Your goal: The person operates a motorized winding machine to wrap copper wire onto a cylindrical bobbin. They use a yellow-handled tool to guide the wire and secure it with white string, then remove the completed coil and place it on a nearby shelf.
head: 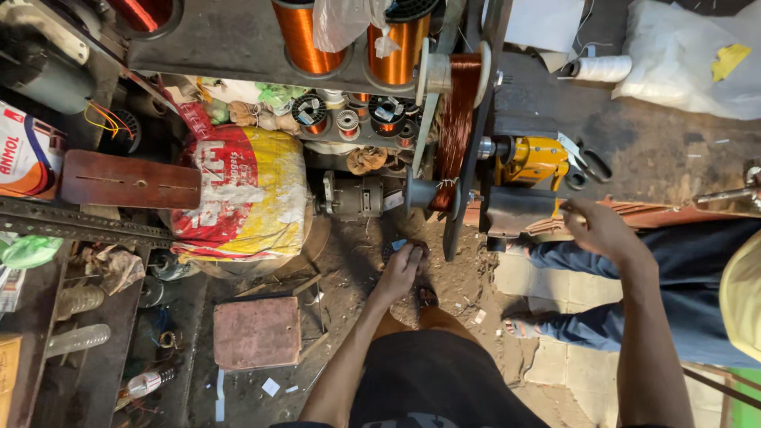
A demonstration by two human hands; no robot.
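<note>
The view looks straight down on a coil-winding rig; the left hand (402,265) hangs low in front of the machine, its fingers curled together around a small blue-tipped object (399,245), which sits at the fingertips just below the winding frame; what the object is cannot be told. The right hand (600,227) reaches forward with fingers loosely bent, its tips touching or just beside the dark plate (519,212) under the yellow motor housing (533,161); whether it grips anything cannot be told.

Between the two hands stands the wound copper coil (454,119), a tall band of reddish wire held upright between two grey side plates; a grey electric motor (357,196) lies just left of it on the floor. Scissors (585,161) rest just right of the yellow housing. Above, on a metal shelf, stand large spools of copper wire (305,36), and smaller spools (349,120) crowd beneath it. A red-and-yellow sack (246,194) bulges to the left, with a brown wooden board (131,180) beside it and a reddish brick block (256,333) on the dirt floor below. A white thread cone (602,68) lies at upper right; another person's legs in blue trousers (634,293) stretch in from the right.
</note>
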